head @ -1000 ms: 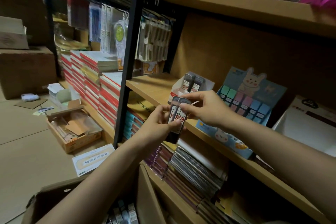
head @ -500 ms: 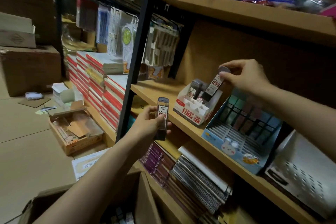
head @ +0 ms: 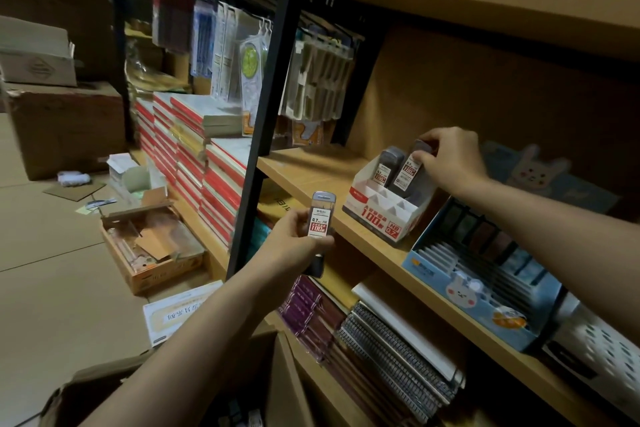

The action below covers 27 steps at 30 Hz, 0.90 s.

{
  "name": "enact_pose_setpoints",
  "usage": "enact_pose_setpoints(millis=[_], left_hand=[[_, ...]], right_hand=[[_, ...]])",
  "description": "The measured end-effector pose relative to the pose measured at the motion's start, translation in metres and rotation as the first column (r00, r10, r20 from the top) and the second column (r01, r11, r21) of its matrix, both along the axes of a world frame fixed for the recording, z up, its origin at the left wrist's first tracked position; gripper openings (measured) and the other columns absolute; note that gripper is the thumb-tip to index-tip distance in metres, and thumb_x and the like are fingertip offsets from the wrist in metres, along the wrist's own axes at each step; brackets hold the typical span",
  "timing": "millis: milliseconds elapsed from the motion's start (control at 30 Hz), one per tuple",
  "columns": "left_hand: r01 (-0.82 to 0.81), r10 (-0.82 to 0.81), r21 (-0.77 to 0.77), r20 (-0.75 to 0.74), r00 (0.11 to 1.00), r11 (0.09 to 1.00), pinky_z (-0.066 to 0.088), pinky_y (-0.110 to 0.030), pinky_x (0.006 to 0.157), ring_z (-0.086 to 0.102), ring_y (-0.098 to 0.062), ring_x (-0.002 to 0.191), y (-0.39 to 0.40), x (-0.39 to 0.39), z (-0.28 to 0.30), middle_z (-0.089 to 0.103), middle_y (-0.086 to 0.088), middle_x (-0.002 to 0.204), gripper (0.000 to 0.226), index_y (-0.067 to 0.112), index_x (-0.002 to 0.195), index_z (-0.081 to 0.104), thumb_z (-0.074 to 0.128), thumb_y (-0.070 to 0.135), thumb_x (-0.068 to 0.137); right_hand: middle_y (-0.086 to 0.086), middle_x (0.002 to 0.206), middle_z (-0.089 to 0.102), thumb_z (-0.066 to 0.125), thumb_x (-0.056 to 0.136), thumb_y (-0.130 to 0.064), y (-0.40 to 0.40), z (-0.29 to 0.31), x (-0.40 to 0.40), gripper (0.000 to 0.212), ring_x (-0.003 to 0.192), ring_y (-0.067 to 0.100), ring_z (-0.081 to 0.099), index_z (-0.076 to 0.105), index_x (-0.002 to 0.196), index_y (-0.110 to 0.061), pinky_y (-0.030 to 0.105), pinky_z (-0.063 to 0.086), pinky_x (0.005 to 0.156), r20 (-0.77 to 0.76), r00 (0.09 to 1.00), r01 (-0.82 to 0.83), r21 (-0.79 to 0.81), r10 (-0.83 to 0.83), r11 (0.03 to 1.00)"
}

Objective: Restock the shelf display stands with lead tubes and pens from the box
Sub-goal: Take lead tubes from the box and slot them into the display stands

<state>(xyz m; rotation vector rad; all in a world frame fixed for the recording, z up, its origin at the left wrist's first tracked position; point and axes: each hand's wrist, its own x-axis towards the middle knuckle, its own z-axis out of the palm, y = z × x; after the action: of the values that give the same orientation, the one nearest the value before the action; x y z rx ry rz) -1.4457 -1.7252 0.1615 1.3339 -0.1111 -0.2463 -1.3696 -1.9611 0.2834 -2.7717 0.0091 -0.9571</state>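
White-and-red cardboard display stand (head: 381, 215) marked "100", "HB 0.7", sitting under right hand (head: 453, 163) pinching grey lead tube (head: 410, 166); left hand (head: 294, 243) gripping labelled "0.7" tube (head: 321, 215) beside black shelf post (head: 263, 114).

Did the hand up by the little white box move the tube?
Yes. The right hand carried its lead tube from above down into the white display stand on the shelf.

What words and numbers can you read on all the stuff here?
"0.7", "HB", "100": label of the lead tube held in the left hand.
"100", "HB 0.7": front of the white display stand.
"0.7", "100": labels of the tubes in the stand.
All other print is too small or blurred to read.
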Motion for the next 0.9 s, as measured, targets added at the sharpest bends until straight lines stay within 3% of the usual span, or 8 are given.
enact_pose_setpoints(millis=[100,233,433,567,667,733,833,900], left_hand=[[0.013,-0.015,0.051,0.039,0.999,0.999,0.055,-0.039,0.087,0.059,-0.019,0.108,0.000,0.001,-0.003,0.057,-0.001,0.121,0.067,0.027,0.138,0.042,0.070,0.004,0.082],[-0.076,0.023,0.225,0.228,0.973,0.971,0.056,-0.032,0.083,0.056,-0.005,0.100,-0.007,-0.004,-0.003,0.052,0.019,0.106,0.064,0.031,0.141,0.039,0.067,0.010,0.087],[-0.078,-0.010,0.243,0.342,0.940,0.967,0.051,-0.020,0.078,0.054,0.006,0.097,-0.007,-0.010,-0.002,0.051,0.022,0.108,0.064,0.035,0.142,0.033,0.064,0.014,0.090],[-0.038,-0.055,0.230,0.388,0.920,0.972,0.051,-0.026,0.091,0.056,0.000,0.113,-0.003,-0.014,-0.004,0.053,0.022,0.117,0.066,0.041,0.142,0.030,0.062,0.015,0.091],[-0.030,-0.069,0.230,0.409,0.910,0.973,0.050,-0.015,0.082,0.054,0.008,0.113,-0.008,-0.021,-0.003,0.052,0.025,0.120,0.067,0.042,0.144,0.031,0.062,0.016,0.092],[-0.026,-0.088,0.246,0.439,0.894,0.969,0.051,-0.012,0.081,0.053,0.010,0.112,-0.019,-0.026,0.001,0.052,0.022,0.123,0.066,0.039,0.145,0.032,0.062,0.015,0.092],[-0.032,-0.088,0.249,0.459,0.884,0.968,0.052,-0.027,0.095,0.053,-0.003,0.117,-0.043,-0.030,0.011,0.050,0.008,0.135,0.066,0.037,0.146,0.034,0.062,0.013,0.091],[-0.038,-0.082,0.251,0.452,0.888,0.967,0.050,-0.036,0.101,0.051,-0.008,0.122,-0.059,-0.030,0.019,0.047,0.004,0.140,0.066,0.036,0.147,0.032,0.062,0.017,0.092]], right_hand=[[0.009,0.109,0.068,0.074,0.086,-0.015,-0.001,-0.005,0.002,0.028,0.088,0.013,0.058,0.068,0.112,-0.008,0.015,0.041,0.064,-0.027,1.000,0.004,-0.026,-0.005,1.000],[0.009,0.109,0.063,0.073,0.085,-0.017,-0.001,-0.019,0.002,0.024,0.089,0.015,0.056,0.071,0.108,-0.009,0.023,0.044,0.068,-0.027,0.999,0.023,-0.142,-0.027,0.990],[0.011,0.125,0.051,0.062,0.094,-0.021,0.004,-0.025,-0.014,0.036,0.105,0.026,0.057,0.061,0.130,-0.015,0.031,0.048,0.078,-0.039,0.997,0.049,-0.259,-0.061,0.965],[-0.006,0.108,0.059,0.061,0.094,-0.025,0.018,-0.009,-0.044,0.026,0.088,0.007,0.061,0.062,0.119,-0.030,0.018,0.051,0.071,-0.100,0.957,-0.260,0.108,0.271,0.960],[-0.009,0.093,0.071,0.066,0.088,-0.038,0.033,-0.004,-0.071,0.024,0.081,0.004,0.071,0.065,0.111,-0.031,0.018,0.057,0.063,-0.389,0.763,-0.322,0.463,0.516,0.826],[-0.006,0.090,0.073,0.068,0.086,-0.038,0.036,-0.009,-0.082,0.026,0.080,0.006,0.073,0.068,0.111,-0.028,0.023,0.060,0.066,-0.412,0.738,-0.340,0.457,0.535,0.822],[-0.002,0.087,0.075,0.070,0.088,-0.023,0.029,-0.009,-0.091,0.012,0.076,0.010,0.074,0.070,0.097,-0.031,0.031,0.062,0.068,-0.352,0.789,-0.330,0.449,0.504,0.830],[0.000,0.087,0.075,0.072,0.087,-0.019,0.018,0.001,-0.094,0.013,0.073,0.010,0.074,0.071,0.093,-0.030,0.026,0.061,0.065,-0.357,0.805,-0.305,0.435,0.473,0.847]])
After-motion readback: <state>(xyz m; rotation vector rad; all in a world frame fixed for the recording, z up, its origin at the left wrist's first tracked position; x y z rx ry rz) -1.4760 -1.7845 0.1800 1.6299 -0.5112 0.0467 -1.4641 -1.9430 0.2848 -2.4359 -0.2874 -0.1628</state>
